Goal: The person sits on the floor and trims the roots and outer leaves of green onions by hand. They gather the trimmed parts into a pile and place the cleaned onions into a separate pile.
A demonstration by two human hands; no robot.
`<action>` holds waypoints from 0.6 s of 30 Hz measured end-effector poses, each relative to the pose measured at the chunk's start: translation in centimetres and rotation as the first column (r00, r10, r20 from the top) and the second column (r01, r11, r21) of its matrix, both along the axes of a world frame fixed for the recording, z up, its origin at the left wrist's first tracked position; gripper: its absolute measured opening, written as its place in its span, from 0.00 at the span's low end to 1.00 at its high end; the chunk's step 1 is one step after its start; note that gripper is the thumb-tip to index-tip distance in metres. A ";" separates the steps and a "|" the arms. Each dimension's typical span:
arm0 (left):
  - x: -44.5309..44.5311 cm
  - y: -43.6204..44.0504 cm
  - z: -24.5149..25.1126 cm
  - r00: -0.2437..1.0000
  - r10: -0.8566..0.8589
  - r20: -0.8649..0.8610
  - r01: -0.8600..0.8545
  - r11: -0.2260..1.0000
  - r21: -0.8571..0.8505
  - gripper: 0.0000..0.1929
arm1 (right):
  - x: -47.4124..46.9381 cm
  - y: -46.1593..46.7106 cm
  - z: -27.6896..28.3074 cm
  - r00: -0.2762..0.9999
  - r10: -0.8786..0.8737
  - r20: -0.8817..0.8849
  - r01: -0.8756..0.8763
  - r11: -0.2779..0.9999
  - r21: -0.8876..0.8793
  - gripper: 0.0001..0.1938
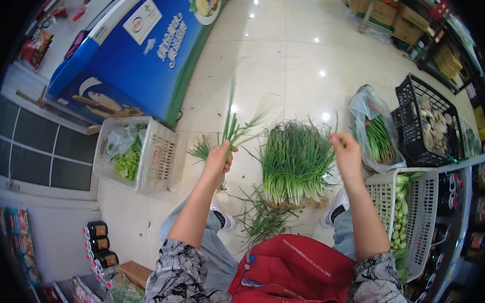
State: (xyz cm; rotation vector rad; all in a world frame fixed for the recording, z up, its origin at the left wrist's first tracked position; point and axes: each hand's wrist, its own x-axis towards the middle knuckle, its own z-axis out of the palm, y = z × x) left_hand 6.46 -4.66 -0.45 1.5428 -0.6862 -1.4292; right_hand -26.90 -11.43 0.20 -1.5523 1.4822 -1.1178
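Note:
My left hand (221, 157) is closed around a small bunch of green onions (230, 129), its leaves pointing up and blurred at the tips. Beside and partly behind that hand, more green onions (201, 148) lie on the floor. My right hand (345, 147) is raised at the right edge of a large pile of green onions (295, 157); its thumb and fingertips meet, and a thin leaf shows just above them. Whether they grip that leaf I cannot tell. The pile's roots face me. Loose leaves (265, 219) are scattered between my feet.
On the left stand a white crate (161, 155) of leafy greens and a blue freezer (140, 46). To the right are a plastic bag (356, 118) of green stalks, a black crate (410, 91) of mushrooms and a white crate (426, 220) of green vegetables. Shelves flank both sides.

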 end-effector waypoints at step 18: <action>-5.5 2.0 -0.1 0.792 -0.594 -0.140 0.602 0.798 0.022 0.21 | 0.7 -0.2 5.0 0.845 -0.119 -0.522 -0.227 0.803 -0.550 0.06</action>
